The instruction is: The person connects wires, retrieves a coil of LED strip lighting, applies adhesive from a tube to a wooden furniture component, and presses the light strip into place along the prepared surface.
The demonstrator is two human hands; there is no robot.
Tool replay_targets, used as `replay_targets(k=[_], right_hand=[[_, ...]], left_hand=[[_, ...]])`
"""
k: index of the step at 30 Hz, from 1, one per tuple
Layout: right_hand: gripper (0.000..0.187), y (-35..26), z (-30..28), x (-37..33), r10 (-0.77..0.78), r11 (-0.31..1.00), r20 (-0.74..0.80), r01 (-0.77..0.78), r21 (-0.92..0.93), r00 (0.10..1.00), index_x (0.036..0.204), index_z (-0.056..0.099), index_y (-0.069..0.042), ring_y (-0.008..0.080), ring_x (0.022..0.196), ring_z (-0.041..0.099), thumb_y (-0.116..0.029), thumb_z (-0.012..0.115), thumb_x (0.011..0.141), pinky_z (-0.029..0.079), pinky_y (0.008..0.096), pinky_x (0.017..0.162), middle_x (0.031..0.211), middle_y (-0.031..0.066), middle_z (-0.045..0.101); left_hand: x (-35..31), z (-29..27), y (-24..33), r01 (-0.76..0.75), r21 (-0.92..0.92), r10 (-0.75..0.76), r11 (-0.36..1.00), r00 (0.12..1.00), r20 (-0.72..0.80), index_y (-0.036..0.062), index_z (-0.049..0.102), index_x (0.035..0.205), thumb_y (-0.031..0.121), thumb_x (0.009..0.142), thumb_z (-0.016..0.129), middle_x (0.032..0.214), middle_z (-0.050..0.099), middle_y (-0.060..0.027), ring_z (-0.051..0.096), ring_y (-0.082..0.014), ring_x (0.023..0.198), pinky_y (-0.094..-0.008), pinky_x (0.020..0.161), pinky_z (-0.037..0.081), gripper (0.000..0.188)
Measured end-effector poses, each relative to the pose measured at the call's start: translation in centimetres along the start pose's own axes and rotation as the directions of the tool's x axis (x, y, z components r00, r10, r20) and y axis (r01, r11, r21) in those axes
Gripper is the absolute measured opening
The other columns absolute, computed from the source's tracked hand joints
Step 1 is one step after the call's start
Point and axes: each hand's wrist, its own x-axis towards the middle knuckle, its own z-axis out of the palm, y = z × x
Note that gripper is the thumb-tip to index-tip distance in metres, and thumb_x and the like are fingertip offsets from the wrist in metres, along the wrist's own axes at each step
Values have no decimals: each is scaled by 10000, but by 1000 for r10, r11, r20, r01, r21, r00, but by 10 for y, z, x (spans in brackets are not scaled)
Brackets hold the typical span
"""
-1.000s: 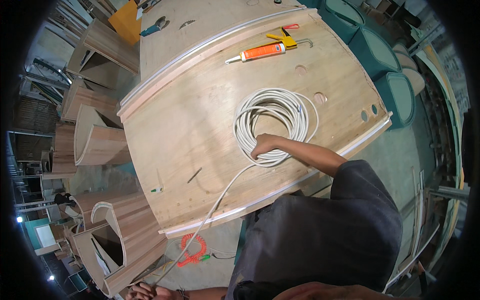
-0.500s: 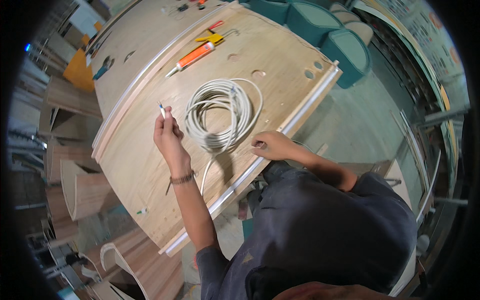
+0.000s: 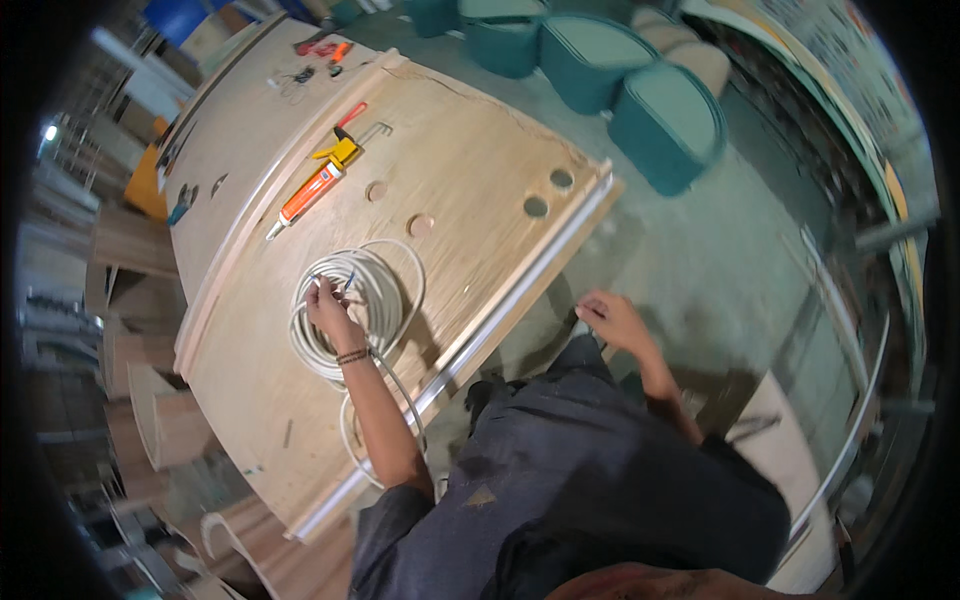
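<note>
A coil of off-white cable lies on the wooden panel. Above the coil's left part, my left hand pinches the stripped end of that cable, its short blue-tipped wires poking up past the fingers. From there the cable loops down beside my left forearm. My right hand hangs beyond the panel's near edge, over the floor, with its fingers drawn together. Whether it holds anything small is too blurred to tell. Farther off on the panel rests a caulking gun with an orange-and-white cartridge.
A light metallic strip runs along the panel's near edge. Two round holes pierce its right corner, near one hole's rim. Teal rounded tubs stand on the floor beyond. Curved wooden pieces are at the left; tools lie on the far board.
My left hand has brought the cable end over the coil. My right hand has moved away from the panel's edge to the right. The view has shifted, too.
</note>
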Motion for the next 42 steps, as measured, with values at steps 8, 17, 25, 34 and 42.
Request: replay_targets(k=[8,17,25,34,42], right_hand=[[197,61,-203,54,-30,983,-87,13,-185,996,1026,695,-3,265,858,733,-171,693,924,555,342,783,924,154,745],[221,-2,-304,258,-296,929,184,328,-173,937,1060,688,8,264,899,730,-171,692,929,558,348,809,957,158,741],[195,7,-351,473,-205,833,484,411,-370,851,1016,687,-11,290,881,725,-188,673,936,550,369,766,965,147,742],[217,31,-377,613,-29,837,753,428,-341,658,1009,688,16,307,874,740,-178,693,911,573,375,791,946,191,740],[189,0,-356,794,28,816,827,465,-343,561,997,701,18,240,857,734,-143,686,899,560,348,785,913,166,747]], left_hand=[[-121,138,-49,-460,808,625,369,766,150,58,569,1342,280,841,753,1218,600,-256,511,-435,1182,-520,1051,353,578],[-141,317,-166,-455,813,263,364,888,379,28,547,1365,470,960,605,1274,542,-302,469,-458,1258,-519,1074,366,602],[-150,420,-184,-45,961,161,273,987,1,60,415,1513,539,1011,461,1522,266,-395,202,-527,1469,-678,1163,178,695],[-131,454,-178,233,860,151,454,931,-332,80,493,1447,423,1011,541,1447,388,-346,358,-524,1360,-642,1110,278,557],[-23,526,-128,241,605,307,759,686,-659,-66,453,1414,405,1028,542,1274,512,-335,520,-432,1220,-477,984,469,616]])
